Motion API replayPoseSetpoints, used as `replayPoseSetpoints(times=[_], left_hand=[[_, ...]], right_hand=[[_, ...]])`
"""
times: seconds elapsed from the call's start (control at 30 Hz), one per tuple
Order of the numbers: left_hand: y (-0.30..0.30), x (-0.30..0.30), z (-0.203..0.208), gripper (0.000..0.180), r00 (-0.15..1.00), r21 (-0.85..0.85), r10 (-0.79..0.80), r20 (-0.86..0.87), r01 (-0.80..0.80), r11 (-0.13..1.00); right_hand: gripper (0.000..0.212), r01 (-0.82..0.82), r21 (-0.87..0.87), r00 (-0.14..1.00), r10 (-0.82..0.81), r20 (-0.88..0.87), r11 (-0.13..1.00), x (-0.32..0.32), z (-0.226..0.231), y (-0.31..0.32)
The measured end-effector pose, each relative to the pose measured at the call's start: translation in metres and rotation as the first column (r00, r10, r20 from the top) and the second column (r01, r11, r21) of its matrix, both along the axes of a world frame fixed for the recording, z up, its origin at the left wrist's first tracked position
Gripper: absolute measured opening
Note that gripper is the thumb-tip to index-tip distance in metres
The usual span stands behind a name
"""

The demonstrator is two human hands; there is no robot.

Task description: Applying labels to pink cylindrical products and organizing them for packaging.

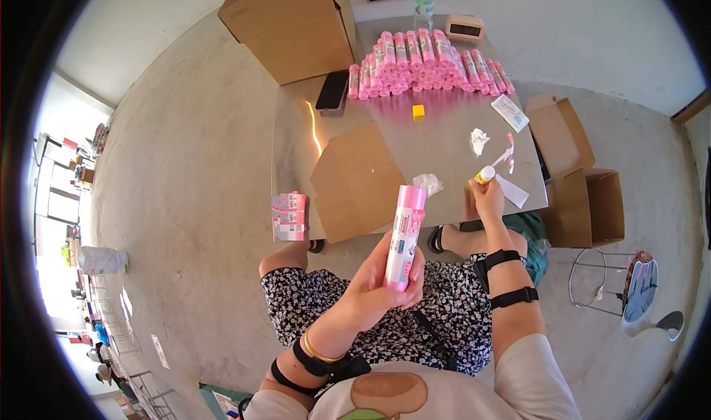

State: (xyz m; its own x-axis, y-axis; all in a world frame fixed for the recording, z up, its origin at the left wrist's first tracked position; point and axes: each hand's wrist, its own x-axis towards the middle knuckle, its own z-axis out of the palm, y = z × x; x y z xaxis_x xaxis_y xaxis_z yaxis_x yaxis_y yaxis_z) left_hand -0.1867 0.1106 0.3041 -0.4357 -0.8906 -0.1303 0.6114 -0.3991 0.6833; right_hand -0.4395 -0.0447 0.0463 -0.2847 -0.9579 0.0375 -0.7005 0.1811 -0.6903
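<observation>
My left hand [370,285] is closed around a pink roll [405,235] with a printed white-and-pink label wrapped about it. The roll stands tilted above my lap, its pink top end uncovered. At the near right of the metal table [452,142], my right hand [488,198] grips a small glue stick [485,174] with a white end and a yellow band. A stack of printed labels [289,216] lies at the table's near left corner. Many similar pink rolls [415,68] are piled along the far side.
A flat cardboard piece [355,179] and a phone [332,91] lie left of a yellow cube [418,110]. Crumpled tissues [479,141] and paper strips are on the right. Cardboard boxes [296,42] stand far left and right; a stool [637,287] is beyond. A bottle [424,7] stands behind.
</observation>
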Motion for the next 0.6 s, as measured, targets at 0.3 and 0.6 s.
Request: replayPoseSetpoints(times=[0.3,0.6], left_hand=[[0.01,-0.001,0.014,0.089,0.998,0.03,0.031,-0.061,-0.03,0.999],[0.03,-0.003,0.027,0.071,0.999,-0.13,0.014,-0.041,-0.02,0.991]], right_hand=[[0.066,-0.083,0.094,0.996,0.08,0.029,0.992,-0.009,0.019,0.03],[0.06,-0.115,0.088,0.99,0.107,0.094,0.989,-0.028,0.072,0.105]])
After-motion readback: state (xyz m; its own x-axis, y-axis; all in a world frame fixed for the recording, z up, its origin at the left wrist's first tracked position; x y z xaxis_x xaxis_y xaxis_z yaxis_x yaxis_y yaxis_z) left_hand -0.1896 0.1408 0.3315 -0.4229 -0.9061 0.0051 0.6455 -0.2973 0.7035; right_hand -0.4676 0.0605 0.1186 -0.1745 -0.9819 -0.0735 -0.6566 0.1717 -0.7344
